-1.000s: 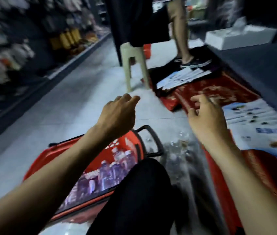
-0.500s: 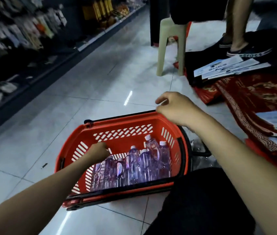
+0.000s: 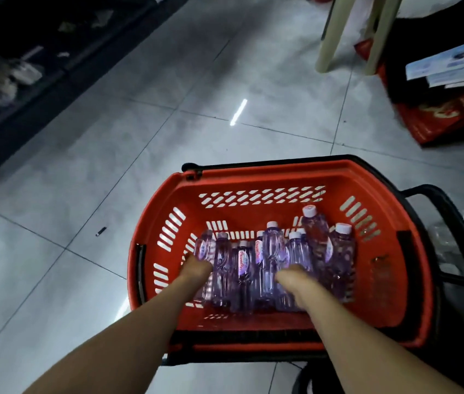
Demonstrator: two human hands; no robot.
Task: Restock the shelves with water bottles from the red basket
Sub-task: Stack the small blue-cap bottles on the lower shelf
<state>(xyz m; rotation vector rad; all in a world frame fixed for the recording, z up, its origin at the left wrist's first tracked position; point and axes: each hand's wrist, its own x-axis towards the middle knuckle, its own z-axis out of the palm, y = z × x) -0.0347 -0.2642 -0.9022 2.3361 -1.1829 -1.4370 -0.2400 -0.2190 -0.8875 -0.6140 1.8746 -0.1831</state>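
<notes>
Tiled floor [image 3: 139,137]: red basket [image 3: 253,177], stool [image 3: 330,35], red mat [image 3: 435,120].

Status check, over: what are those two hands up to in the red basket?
Left hand and right hand down among clear plastic water bottles in red plastic basket; grips hidden. No bottle lifted yet. Nothing covering them.

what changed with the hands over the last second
The left hand dropped from mid-air into the basket first, then the right hand followed from above its rim. Both now touch the bottles; whether they grip any is hidden. The bottles stayed in the basket.
</notes>
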